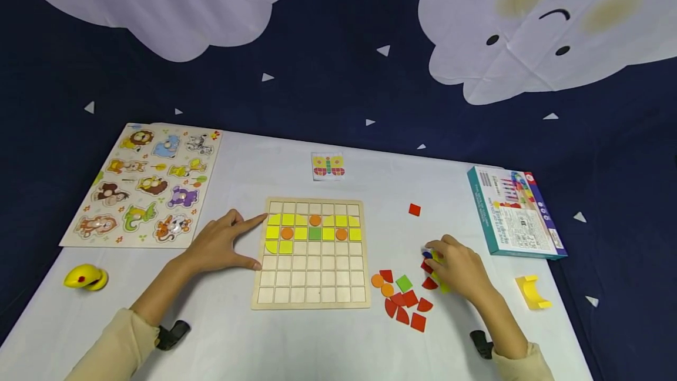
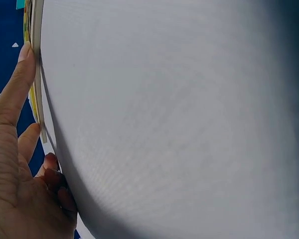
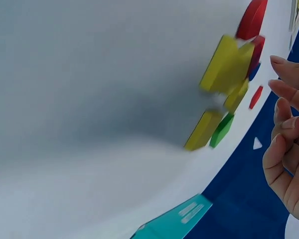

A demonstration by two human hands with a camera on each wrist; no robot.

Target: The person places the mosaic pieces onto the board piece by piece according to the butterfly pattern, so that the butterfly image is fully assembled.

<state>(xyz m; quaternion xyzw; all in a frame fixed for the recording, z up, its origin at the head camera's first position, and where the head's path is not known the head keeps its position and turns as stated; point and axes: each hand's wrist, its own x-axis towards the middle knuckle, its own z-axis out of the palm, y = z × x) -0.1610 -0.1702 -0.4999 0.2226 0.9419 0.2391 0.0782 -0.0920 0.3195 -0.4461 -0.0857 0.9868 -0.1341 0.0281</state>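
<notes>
A wooden grid board [image 1: 312, 280] lies on the table, its upper rows partly filled with yellow tiles, several orange discs and a green square [image 1: 314, 233]. At its left edge my left hand [image 1: 219, 244] rests index fingertip and thumb tip, both stretched out; the left wrist view shows those fingers along the board's side [image 2: 38, 74]. Over a small pile right of the board hovers my right hand [image 1: 457, 266], fingers loosely bent, nothing seen between them in the right wrist view. Yellow tiles [image 3: 226, 67], a green tile [image 3: 222, 130] and red tiles [image 3: 251, 20] lie below it.
Red, orange and green pieces [image 1: 404, 283] lie scattered between board and right hand. A lone red square [image 1: 415, 210] and a butterfly pattern card [image 1: 328, 167] lie farther back. An animal puzzle [image 1: 153, 193] is at left, a teal box [image 1: 515, 211] at right.
</notes>
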